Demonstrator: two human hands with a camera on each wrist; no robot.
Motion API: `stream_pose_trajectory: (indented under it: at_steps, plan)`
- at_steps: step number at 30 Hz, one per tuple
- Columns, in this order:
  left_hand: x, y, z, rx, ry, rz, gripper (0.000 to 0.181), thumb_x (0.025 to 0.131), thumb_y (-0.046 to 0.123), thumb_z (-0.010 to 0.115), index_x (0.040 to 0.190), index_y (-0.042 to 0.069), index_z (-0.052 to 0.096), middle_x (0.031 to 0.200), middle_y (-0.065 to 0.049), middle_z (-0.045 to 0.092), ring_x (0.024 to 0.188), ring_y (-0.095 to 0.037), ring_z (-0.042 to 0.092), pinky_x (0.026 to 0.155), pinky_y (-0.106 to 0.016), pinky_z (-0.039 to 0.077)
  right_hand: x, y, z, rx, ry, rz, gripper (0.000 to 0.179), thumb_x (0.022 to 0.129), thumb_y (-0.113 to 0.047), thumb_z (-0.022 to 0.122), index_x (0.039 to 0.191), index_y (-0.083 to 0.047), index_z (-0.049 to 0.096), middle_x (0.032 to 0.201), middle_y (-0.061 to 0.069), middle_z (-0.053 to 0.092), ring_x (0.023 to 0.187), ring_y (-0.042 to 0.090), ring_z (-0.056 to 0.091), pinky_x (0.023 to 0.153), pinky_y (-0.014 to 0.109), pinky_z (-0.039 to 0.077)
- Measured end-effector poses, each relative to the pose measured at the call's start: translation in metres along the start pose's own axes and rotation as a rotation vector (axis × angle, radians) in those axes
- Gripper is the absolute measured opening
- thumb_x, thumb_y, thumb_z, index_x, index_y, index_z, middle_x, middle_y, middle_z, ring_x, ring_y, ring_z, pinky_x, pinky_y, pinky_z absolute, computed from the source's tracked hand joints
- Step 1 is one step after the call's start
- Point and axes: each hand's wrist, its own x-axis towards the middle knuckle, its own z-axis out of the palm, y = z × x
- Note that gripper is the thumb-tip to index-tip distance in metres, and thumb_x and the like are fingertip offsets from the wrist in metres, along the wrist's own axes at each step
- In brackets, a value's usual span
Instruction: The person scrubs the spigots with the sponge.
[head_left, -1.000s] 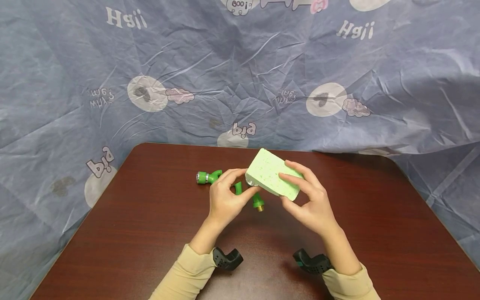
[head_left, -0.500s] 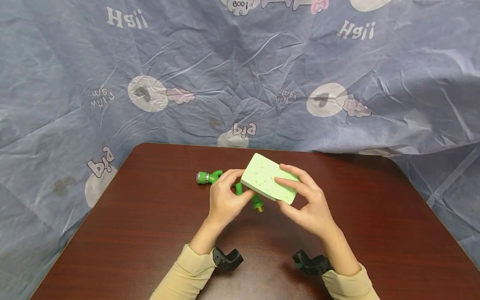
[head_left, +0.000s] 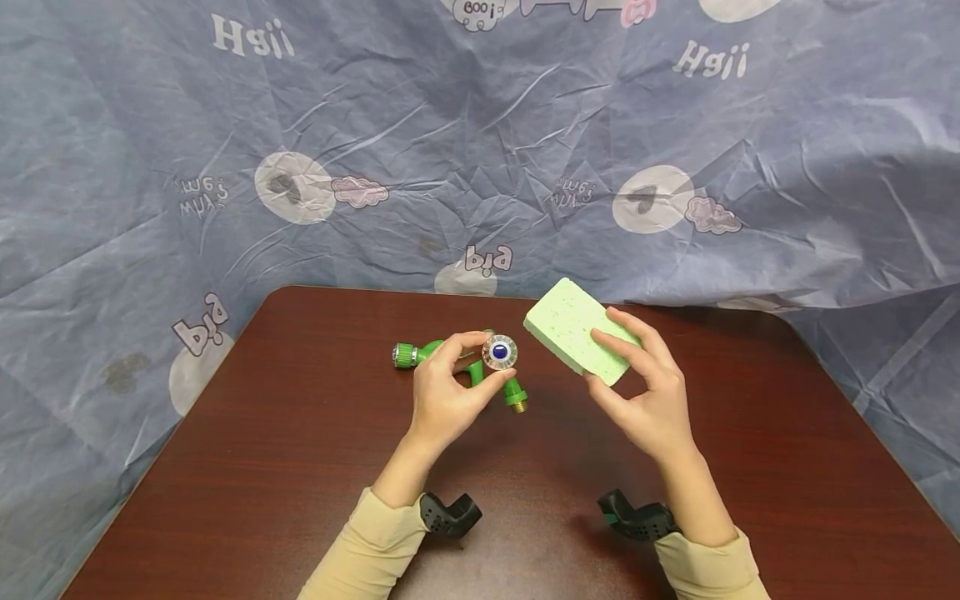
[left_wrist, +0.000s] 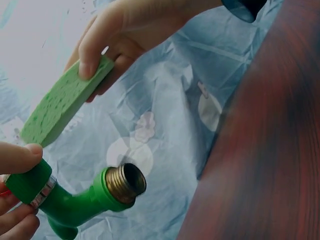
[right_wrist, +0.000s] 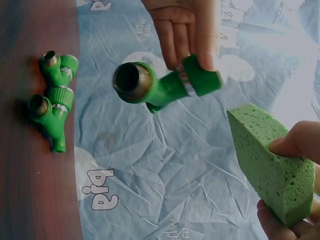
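Observation:
My left hand (head_left: 447, 392) grips a green hose nozzle (left_wrist: 80, 200) by its ribbed head, above the table. Its clear round face (head_left: 499, 352) has a blue centre and points toward the head camera. The brass threaded end (left_wrist: 125, 181) sticks out free. In my right hand (head_left: 651, 404) is a light green sponge (head_left: 573, 327), pinched at its right end between thumb and fingers. The right wrist view shows a small gap between the sponge (right_wrist: 270, 160) and the held nozzle (right_wrist: 170, 87).
Two similar green nozzles lie on the dark wooden table: one (right_wrist: 57, 70) beside another (right_wrist: 50, 120). From the head, the left hand partly hides them. A wrinkled blue printed sheet (head_left: 465, 150) hangs behind the table (head_left: 300, 467). Each wrist wears a black camera mount (head_left: 450, 515).
The sponge was over the nozzle's face and slid down-left across it. Now it has moved up and right, off the nozzle, uncovering the face. The left hand has barely shifted.

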Motion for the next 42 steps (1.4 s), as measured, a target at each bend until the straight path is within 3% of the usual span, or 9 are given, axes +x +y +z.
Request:
stream_pose_trajectory:
  at_steps: [6,8,16,20,24,29,33,35,42]
  plan:
    - [0.008,0.023,-0.012,0.035,-0.021,-0.036,0.044,0.068,-0.006,0.079,0.108,-0.007,0.061,0.099,-0.020,0.062,0.089,-0.030,0.063,0.073,-0.040,0.057,-0.002,0.004,-0.002,-0.009,0.012,0.036,0.038,0.060,0.016,0.068,0.098,0.013,0.064,0.117,0.033,0.054,0.108,0.036,0.052,0.087,0.018,0.042]
    - [0.009,0.024,-0.015,0.043,-0.042,-0.043,0.044,0.069,-0.006,0.078,0.110,-0.007,0.062,0.100,-0.020,0.061,0.089,-0.029,0.061,0.072,-0.040,0.057,-0.002,0.004,-0.002,-0.020,0.011,0.054,0.039,0.060,0.016,0.069,0.099,0.013,0.065,0.117,0.032,0.054,0.108,0.037,0.052,0.087,0.017,0.041]
    - [0.006,-0.013,-0.020,0.046,-0.064,-0.074,0.038,0.067,0.003,0.082,0.103,0.002,0.069,0.098,-0.006,0.064,0.088,-0.017,0.063,0.071,-0.027,0.057,-0.004,0.008,-0.003,-0.065,-0.004,0.141,0.041,0.060,0.017,0.073,0.100,0.010,0.066,0.121,0.025,0.056,0.112,0.035,0.052,0.088,0.015,0.040]
    - [0.005,-0.018,-0.022,0.128,-0.068,-0.105,0.035,0.065,0.011,0.083,0.099,0.009,0.071,0.090,0.001,0.066,0.071,-0.008,0.063,0.060,-0.022,0.056,-0.005,0.010,-0.002,-0.075,-0.005,0.156,0.042,0.060,0.017,0.074,0.101,0.008,0.067,0.121,0.023,0.057,0.112,0.032,0.053,0.088,0.013,0.040]
    - [0.004,-0.021,-0.021,0.112,-0.090,-0.207,0.036,0.065,0.012,0.081,0.100,0.010,0.071,0.090,0.001,0.065,0.059,-0.008,0.063,0.056,-0.022,0.055,-0.005,0.010,-0.002,-0.090,-0.016,0.167,0.043,0.061,0.017,0.074,0.102,0.008,0.066,0.120,0.025,0.057,0.111,0.033,0.053,0.087,0.012,0.039]
    - [0.001,-0.030,-0.016,-0.059,-0.119,-0.352,0.039,0.067,0.001,0.078,0.104,0.005,0.067,0.096,-0.009,0.064,0.071,-0.020,0.068,0.064,-0.026,0.057,-0.006,0.014,-0.003,-0.117,-0.037,0.190,0.042,0.062,0.017,0.075,0.102,0.008,0.066,0.120,0.025,0.057,0.110,0.039,0.053,0.087,0.011,0.038]
    - [-0.002,-0.037,-0.013,-0.120,-0.159,-0.455,0.041,0.068,-0.003,0.077,0.107,0.003,0.066,0.100,-0.013,0.064,0.081,-0.027,0.069,0.068,-0.029,0.057,-0.013,0.034,-0.003,-0.128,-0.048,0.232,0.043,0.063,0.013,0.077,0.104,0.005,0.067,0.123,0.021,0.057,0.110,0.040,0.052,0.086,0.011,0.036]
    - [-0.004,-0.041,-0.012,-0.123,-0.184,-0.491,0.042,0.069,-0.003,0.077,0.109,0.001,0.065,0.102,-0.015,0.065,0.085,-0.028,0.068,0.072,-0.032,0.057,-0.019,0.049,-0.004,-0.136,-0.053,0.277,0.045,0.064,0.008,0.079,0.107,0.000,0.069,0.125,0.016,0.057,0.113,0.036,0.052,0.085,0.011,0.035]
    - [-0.003,-0.022,-0.011,-0.151,-0.235,-0.544,0.040,0.070,-0.006,0.074,0.108,-0.009,0.062,0.101,-0.024,0.066,0.092,-0.037,0.065,0.079,-0.036,0.055,-0.036,0.084,-0.005,-0.171,-0.059,0.418,0.043,0.070,-0.007,0.081,0.112,-0.009,0.069,0.129,0.006,0.056,0.115,0.022,0.051,0.078,0.015,0.038]
